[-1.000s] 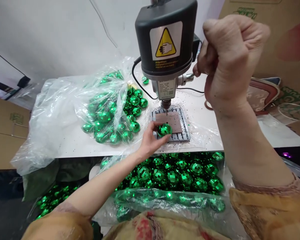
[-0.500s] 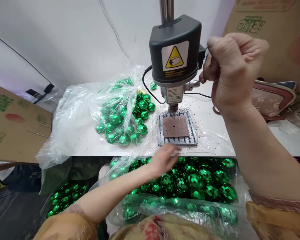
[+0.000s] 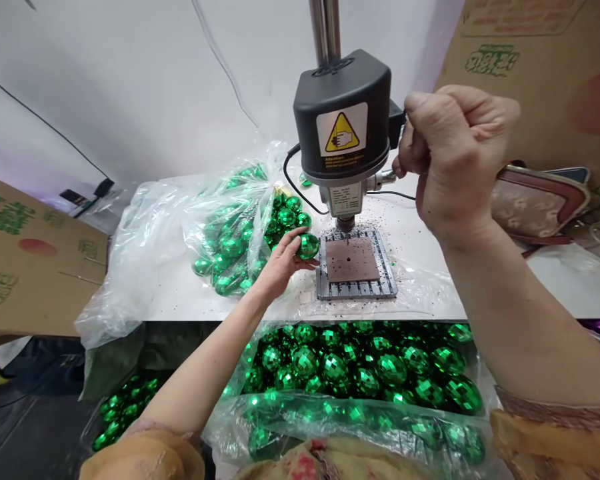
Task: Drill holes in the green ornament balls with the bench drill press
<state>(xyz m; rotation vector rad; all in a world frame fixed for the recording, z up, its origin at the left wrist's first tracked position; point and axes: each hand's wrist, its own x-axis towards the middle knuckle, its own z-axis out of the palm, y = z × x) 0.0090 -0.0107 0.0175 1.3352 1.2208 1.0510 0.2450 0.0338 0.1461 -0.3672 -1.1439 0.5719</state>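
Observation:
A shiny green mirror-faceted ball (image 3: 309,247) sits in the fingers of my left hand (image 3: 283,261), just left of the drill press base plate (image 3: 353,291). My right hand (image 3: 453,157) is raised in a closed grip beside the drill press (image 3: 343,127), around the end of its feed lever (image 3: 384,179); most of the lever is hidden by the fingers. Under the chuck (image 3: 346,223), a square brown board (image 3: 365,261) with a small dark hole lies on the slotted base. Dark specks are scattered over board and base.
A clear plastic bag of green balls (image 3: 227,247) lies on the white table (image 3: 170,287) at left. Below the table's front edge, more green balls (image 3: 337,367) fill a plastic-lined container. Cardboard boxes (image 3: 40,267) flank the table; a pink patterned bag (image 3: 530,200) rests at right.
My left hand has moved from the table's front edge up and left, and now holds a green ball. My right hand stays closed on the lever; the view has shifted slightly.

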